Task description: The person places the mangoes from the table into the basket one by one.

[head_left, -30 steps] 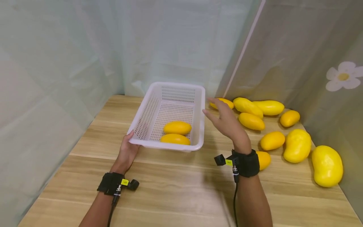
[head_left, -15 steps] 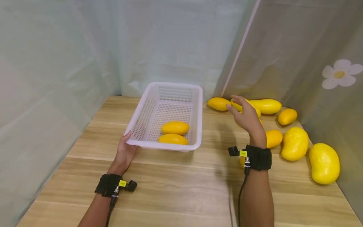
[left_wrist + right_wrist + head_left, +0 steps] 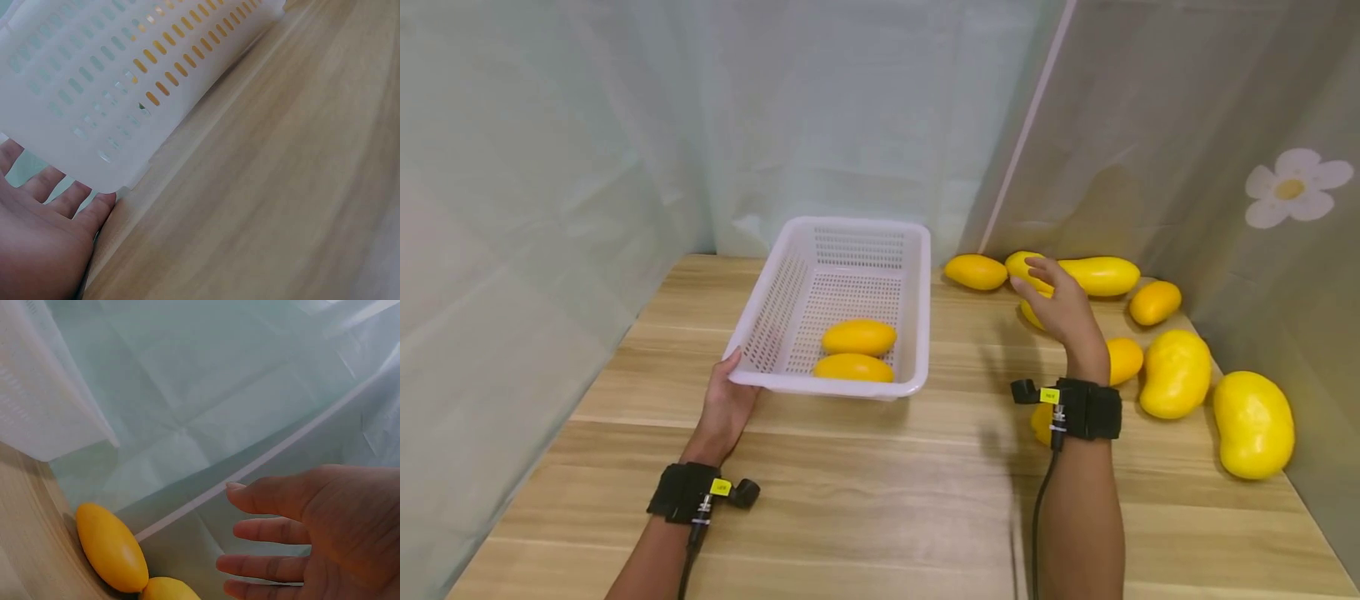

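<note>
Basket [image 3: 923, 317], white and slotted, is toward the back of the wooden table [image 3: 880, 500], with two yellow mangoes [image 3: 859, 337] side by side at its near end. My left hand [image 3: 727, 408] grips its near left corner, thumb at the rim. My right hand [image 3: 1067, 308], fingers loosely spread and holding nothing, hovers near the loose mangoes [image 3: 976, 272] by the curtain [image 3: 835, 117].
</note>
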A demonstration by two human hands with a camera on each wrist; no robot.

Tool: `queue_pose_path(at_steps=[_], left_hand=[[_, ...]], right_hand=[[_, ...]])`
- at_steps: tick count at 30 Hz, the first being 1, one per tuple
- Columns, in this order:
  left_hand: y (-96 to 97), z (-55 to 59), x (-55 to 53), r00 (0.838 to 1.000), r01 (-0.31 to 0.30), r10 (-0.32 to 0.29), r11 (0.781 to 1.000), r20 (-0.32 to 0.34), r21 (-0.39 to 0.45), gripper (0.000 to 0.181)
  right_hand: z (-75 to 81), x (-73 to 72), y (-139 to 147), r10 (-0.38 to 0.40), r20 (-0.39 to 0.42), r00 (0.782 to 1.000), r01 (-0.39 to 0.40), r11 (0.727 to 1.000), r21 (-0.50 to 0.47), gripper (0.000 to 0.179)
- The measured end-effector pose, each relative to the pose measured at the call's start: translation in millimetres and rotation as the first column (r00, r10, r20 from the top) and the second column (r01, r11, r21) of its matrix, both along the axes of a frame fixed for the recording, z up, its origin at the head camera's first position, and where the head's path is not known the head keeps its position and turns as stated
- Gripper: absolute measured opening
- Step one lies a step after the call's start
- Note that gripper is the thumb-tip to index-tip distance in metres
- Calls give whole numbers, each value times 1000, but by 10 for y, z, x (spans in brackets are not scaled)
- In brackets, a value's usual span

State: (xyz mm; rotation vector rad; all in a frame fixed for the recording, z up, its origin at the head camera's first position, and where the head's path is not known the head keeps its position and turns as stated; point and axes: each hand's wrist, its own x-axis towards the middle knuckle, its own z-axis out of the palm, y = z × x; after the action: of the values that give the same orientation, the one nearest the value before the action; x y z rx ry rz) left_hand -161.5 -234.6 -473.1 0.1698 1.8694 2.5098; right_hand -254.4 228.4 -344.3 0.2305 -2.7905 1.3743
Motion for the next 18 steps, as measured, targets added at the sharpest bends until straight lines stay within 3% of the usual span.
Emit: queue_pose_path(at_steps=[18], left_hand=[[2, -4, -11, 1000, -3, 3, 1000, -13, 6, 61]], right_hand=[[-248, -159, 112, -95, -5, 995, 95, 995, 35, 62]])
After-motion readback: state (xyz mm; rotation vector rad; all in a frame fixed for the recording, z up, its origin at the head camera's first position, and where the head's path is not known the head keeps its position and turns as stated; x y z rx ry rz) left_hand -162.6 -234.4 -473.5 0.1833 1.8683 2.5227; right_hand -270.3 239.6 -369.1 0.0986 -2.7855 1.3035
